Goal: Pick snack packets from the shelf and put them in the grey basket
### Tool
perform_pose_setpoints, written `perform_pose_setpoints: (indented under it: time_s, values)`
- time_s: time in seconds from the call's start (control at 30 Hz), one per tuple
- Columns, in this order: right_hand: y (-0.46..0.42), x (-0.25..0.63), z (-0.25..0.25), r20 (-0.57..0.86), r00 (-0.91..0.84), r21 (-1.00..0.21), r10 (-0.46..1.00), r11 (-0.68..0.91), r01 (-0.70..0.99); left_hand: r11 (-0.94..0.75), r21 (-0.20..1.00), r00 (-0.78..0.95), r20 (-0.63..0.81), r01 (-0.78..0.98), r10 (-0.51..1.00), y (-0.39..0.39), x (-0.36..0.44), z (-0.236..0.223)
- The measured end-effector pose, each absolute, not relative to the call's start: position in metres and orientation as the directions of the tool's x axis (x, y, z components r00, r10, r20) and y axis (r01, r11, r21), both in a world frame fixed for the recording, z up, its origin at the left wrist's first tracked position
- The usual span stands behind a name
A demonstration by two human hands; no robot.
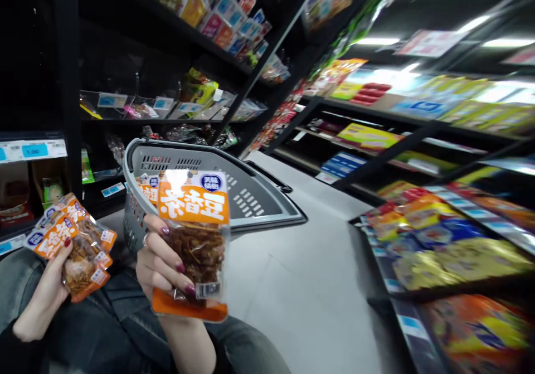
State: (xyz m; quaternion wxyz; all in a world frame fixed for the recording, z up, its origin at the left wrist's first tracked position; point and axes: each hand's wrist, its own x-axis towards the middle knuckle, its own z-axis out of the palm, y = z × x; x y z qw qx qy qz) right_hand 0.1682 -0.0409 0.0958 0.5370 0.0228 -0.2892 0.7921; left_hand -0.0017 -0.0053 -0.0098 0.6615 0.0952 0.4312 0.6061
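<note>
My right hand (167, 271) grips a snack packet (198, 246), an orange-and-white pouch with a clear window showing brown dried pieces. It is held upright in front of the basket. Fanned out in my left hand (50, 285) are several snack packets (86, 246) of the same kind, over my lap, with the thumb across their front. Behind the right hand's packet stands a grey plastic shopping basket (267, 209) with slotted walls. Another orange packet (148, 190) shows partly at its left side; the right hand's packet hides much of it.
Black shelves (167, 120) with price tags and hanging packets rise close on the left and ahead. Across the pale floor (309, 285), a shelf of bright bagged goods (451, 240) stands at the right, smeared by motion. My knees frame the lower edge.
</note>
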Motion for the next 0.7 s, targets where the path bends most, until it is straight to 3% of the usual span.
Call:
perform_pose_setpoints:
  time_s: [0.1,0.2,0.3,0.4,0.5,0.57,0.63,0.7]
  values:
    - [-0.044,0.166,0.101,0.304,-0.275,-0.079,0.912,-0.263,-0.961,0.255,0.670,-0.110,-0.452,-0.697,0.885,-0.006,-0.002,-0.007]
    - [-0.044,0.164,0.102,0.196,-0.278,-0.012,0.940,-0.281,-0.960,0.250,0.679,-0.126,-0.453,-0.690,0.882,-0.006,-0.001,-0.005]
    - [-0.040,0.164,0.100,0.096,-0.207,-0.095,0.974,-0.198,-0.976,0.266,0.673,-0.115,-0.464,-0.690,0.878,-0.006,-0.001,-0.005]
    - [-0.037,0.164,0.098,0.059,-0.066,-0.381,0.996,-0.039,-0.924,0.261,0.654,-0.078,-0.442,-0.710,0.894,-0.005,-0.003,-0.006]
    - [-0.040,0.169,0.102,0.145,0.004,-0.762,0.989,0.114,-0.638,0.256,0.605,-0.039,-0.431,-0.754,0.902,-0.005,-0.004,-0.007]
    - [-0.046,0.174,0.108,0.251,0.070,-0.932,0.965,0.261,-0.250,0.270,0.544,-0.004,-0.449,-0.794,0.894,-0.005,-0.005,-0.009]
    - [-0.053,0.180,0.114,0.385,0.182,-0.922,0.905,0.367,0.124,0.291,0.474,0.044,-0.466,-0.831,0.884,-0.006,-0.008,-0.013]
    - [-0.061,0.183,0.119,0.509,0.323,-0.841,0.798,0.382,0.383,0.318,0.441,0.097,-0.454,-0.839,0.886,-0.010,-0.014,-0.019]
